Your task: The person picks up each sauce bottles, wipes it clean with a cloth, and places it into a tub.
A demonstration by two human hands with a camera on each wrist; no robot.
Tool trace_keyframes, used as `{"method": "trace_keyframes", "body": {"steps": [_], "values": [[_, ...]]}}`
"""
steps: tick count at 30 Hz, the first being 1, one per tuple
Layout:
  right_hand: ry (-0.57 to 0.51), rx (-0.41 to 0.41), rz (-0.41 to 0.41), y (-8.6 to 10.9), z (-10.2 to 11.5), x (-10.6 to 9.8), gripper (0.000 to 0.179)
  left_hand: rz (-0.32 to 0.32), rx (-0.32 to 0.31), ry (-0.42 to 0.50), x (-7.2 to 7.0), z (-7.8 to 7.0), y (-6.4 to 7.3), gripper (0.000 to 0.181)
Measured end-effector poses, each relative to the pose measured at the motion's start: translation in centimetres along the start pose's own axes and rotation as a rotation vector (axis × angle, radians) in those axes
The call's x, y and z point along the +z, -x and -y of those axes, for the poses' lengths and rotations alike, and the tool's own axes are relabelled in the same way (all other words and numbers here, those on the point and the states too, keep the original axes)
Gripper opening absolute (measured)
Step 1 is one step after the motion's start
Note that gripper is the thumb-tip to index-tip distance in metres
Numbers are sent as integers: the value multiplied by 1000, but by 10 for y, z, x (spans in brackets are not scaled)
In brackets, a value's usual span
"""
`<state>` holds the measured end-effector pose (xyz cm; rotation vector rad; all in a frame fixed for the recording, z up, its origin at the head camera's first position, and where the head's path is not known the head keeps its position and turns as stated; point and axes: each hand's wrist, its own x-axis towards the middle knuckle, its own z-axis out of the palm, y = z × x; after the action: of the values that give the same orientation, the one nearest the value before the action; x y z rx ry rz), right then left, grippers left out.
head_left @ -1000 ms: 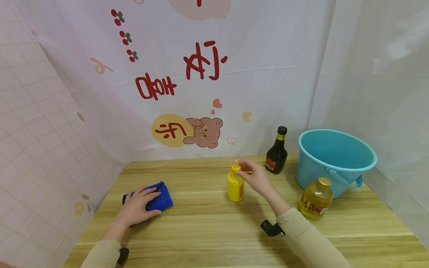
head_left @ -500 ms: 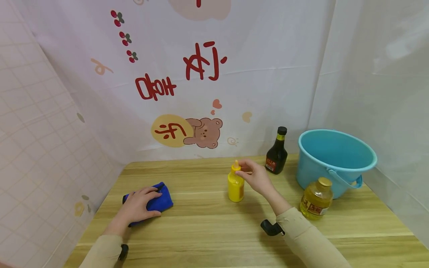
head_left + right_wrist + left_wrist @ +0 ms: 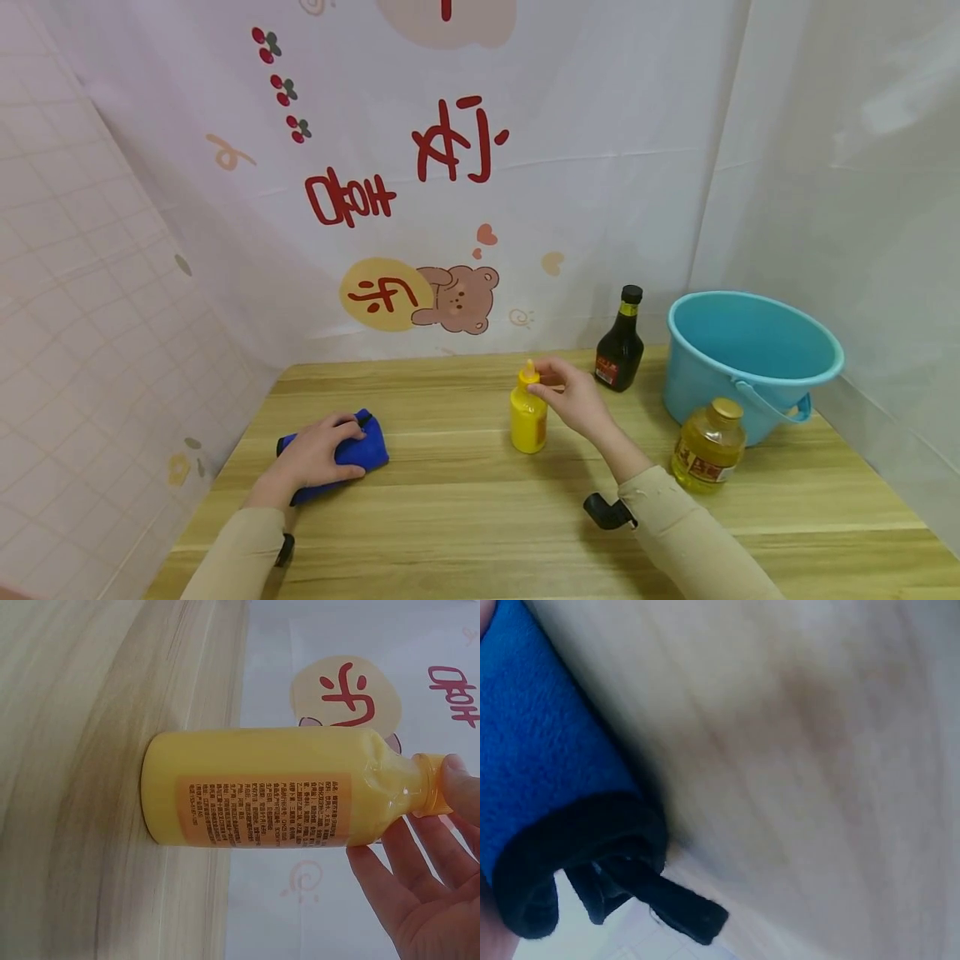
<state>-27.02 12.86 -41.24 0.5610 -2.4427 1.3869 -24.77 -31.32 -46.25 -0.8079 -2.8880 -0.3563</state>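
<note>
A folded blue cloth [image 3: 366, 450] with black edging lies on the left of the table, and my left hand [image 3: 315, 457] grips it from above with curled fingers. The left wrist view shows the rolled cloth [image 3: 544, 727] close up, with only bits of the hand at the left edge. Toward the middle stands an upright yellow squeeze bottle [image 3: 528, 421] with a pointed nozzle. My right hand [image 3: 573, 400] pinches it at the cap. In the right wrist view, the thumb lies on the cap of the bottle [image 3: 262, 754], whose printed label faces the camera.
At the back right stands a dark sauce bottle [image 3: 619, 350] with a black cap. A light blue bucket [image 3: 693, 379] is to its right, handle hanging down. In front of the bucket is a jar of yellow oil [image 3: 708, 454]. A printed curtain [image 3: 585, 208] hangs behind the table.
The fingers of my left hand have drawn in from a spread position and now curl over the cloth. My right hand and the yellow bottle have stayed in place.
</note>
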Motion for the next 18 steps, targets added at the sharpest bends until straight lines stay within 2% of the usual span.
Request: {"method": "trace_keyframes", "body": {"steps": [8,13,18], "values": [[-6,12,-3,0,0,0,26,0,10,-27,3,2,-3,42],[2,-10,-12,0,-2,2,25,-9,-4,-41,2,0,-6,33],[4,-35,-31,1,-2,3,25,-32,9,-32,0,-5,-7,29]]}}
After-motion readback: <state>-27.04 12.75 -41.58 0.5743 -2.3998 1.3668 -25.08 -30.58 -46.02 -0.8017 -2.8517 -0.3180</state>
